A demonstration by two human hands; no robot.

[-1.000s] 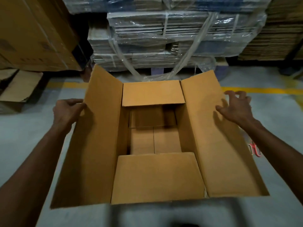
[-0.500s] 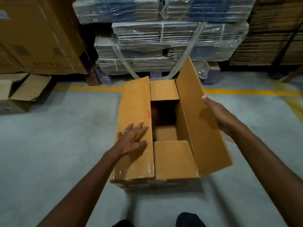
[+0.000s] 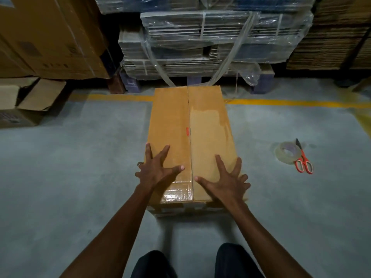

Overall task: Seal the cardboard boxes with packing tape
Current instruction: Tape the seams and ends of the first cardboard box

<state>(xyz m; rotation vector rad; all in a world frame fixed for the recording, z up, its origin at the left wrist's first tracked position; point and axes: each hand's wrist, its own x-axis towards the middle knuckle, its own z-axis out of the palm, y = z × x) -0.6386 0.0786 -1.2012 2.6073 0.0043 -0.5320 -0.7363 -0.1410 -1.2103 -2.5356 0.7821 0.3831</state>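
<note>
Cardboard box point(image 3: 190, 141) stands on the concrete floor point(image 3: 80, 177) in front of my knees, with both top flaps folded down so that they meet along the middle seam point(image 3: 189, 137). My left hand point(image 3: 156, 169) lies flat on the left flap and my right hand point(image 3: 222, 179) lies flat on the right flap, both near the edge closest to me, fingers spread and straight, holding nothing, only pressing.

I judge the box to be light, because its walls are thin corrugated board, but the flaps are springy and will probably lift again if I let go of both together. The board is stiff enough to press on near the seam, yet it can dent in the middle. Some old glossy tape point(image 3: 176, 192) shows at the near corner, and this surface is slippery.

The tape roll point(image 3: 286, 152) and the scissors point(image 3: 304, 159) lie on the floor to my right, well apart from the box. I think one hand should hold the seam while the other takes the roll by its outer ring.
</note>
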